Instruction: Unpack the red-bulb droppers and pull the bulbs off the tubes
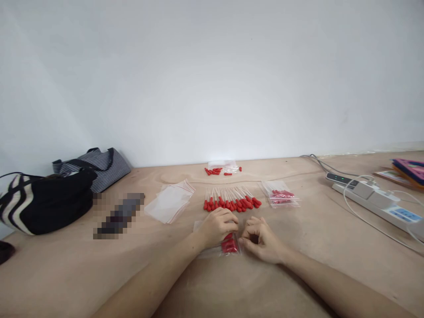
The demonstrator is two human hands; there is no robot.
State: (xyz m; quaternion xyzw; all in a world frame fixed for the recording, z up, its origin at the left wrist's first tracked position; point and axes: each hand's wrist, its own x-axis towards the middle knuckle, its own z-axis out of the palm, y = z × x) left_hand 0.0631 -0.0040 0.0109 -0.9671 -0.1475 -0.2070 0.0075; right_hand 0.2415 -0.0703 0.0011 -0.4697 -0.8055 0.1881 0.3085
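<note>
A clear zip bag (230, 247) with red-bulbed droppers inside lies flat on the table in front of me. My left hand (218, 226) rests over the bag, its fingers bent together on it and hiding part of the contents. At the bag's right edge my right hand (261, 240) is curled, thumb and forefinger pinching the edge. Just beyond my hands a row of loose droppers (232, 203) fans out, red bulbs toward me and clear stems pointing away. To its right lie filled zip bags (281, 194). Flat, unfilled zip bags (170, 201) overlap on the left.
Several red bulbs (213, 171) lie near the wall beside a clear bag (228, 165). A black bag (59, 201), a striped bag (106, 165) and a pixelated dark object (121, 216) are left. A power strip (380, 205) with cables and stacked colourful items (409, 170) occupy the right.
</note>
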